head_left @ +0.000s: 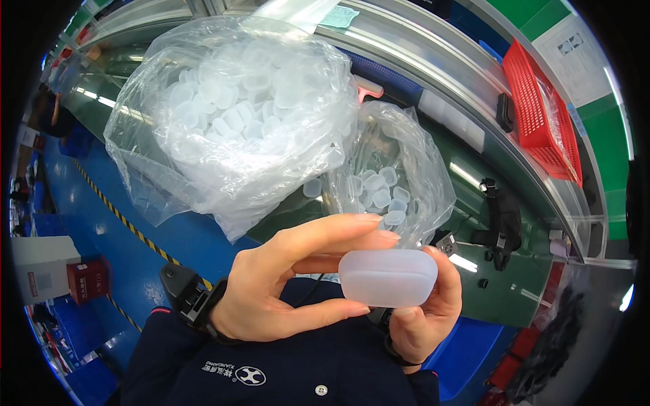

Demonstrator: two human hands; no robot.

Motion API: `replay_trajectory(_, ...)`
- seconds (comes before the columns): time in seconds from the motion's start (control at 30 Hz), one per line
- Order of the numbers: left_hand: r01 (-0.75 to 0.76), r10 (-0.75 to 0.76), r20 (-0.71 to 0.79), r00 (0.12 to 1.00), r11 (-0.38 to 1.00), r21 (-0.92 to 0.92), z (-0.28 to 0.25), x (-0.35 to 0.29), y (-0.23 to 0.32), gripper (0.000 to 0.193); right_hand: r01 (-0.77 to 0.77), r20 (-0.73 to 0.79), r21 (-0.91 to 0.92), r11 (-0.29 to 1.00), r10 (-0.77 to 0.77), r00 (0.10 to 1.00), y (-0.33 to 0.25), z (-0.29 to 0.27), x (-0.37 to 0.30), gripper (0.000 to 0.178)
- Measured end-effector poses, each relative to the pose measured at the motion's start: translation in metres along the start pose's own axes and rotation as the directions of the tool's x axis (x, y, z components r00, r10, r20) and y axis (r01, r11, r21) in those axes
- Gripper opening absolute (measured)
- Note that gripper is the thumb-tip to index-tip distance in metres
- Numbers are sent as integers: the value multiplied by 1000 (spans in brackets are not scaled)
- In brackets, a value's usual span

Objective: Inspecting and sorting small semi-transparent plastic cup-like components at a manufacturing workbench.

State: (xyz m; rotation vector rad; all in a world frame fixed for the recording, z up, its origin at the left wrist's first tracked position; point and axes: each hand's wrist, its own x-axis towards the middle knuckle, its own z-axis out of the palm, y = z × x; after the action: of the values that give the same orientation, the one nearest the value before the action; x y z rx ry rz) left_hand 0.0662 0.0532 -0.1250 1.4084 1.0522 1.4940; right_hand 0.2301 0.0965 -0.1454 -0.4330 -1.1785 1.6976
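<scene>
Held up in front of my body is a frosted translucent plastic case [387,279], rounded at its ends, with a faint line running along its side. My right hand [433,311] grips its right end, thumb at the lower front and fingers behind. Around the left end curls my left hand [284,277], thumb along the lower edge and fingers above and partly behind. Beyond my hands, a smaller clear plastic bag [433,169] lies spread on the table with several small frosted rounded pieces [380,197] in it. One similar piece [312,188] lies outside, left of that bag.
A large clear bag [271,159] full of frosted pieces fills the table's far left. A red perforated basket [535,101] stands at the far right. Black strapped gear [504,223] rests on the green tabletop [501,291]. Yellow-black tape [122,216] crosses the blue floor.
</scene>
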Motion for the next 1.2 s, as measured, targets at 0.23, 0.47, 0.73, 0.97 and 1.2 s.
replay_trajectory(0.23, 52, -51, -14, 999, 995, 80, -17, -3, -6, 33, 232, 185, -470, 852, -162, 969, -3, -7, 9, 41)
replay_trajectory(0.47, 182, 225, -245, 943, 267, 946, -107, 32, -100, 29, 105, -21, -402, 910, -124, 992, -2, 2, 9, 33)
replay_trajectory(0.73, 410, -47, -414, 909, -70, 909, -150, 33, -166, 26, 144, 49, -334, 932, -135, 990, 5, -7, 8, 20)
replay_trajectory(0.97, 425, -52, -421, 905, 113, 898, -156, 25, -148, 34, 16, -2, -517, 856, -20, 1000, -2, -8, 8, 18)
replay_trajectory(1.2, 424, -194, -416, 889, 0, 906, -147, 26, -116, 38, -7, -6, -509, 861, 5, 1000, 1, -9, 12, 19)
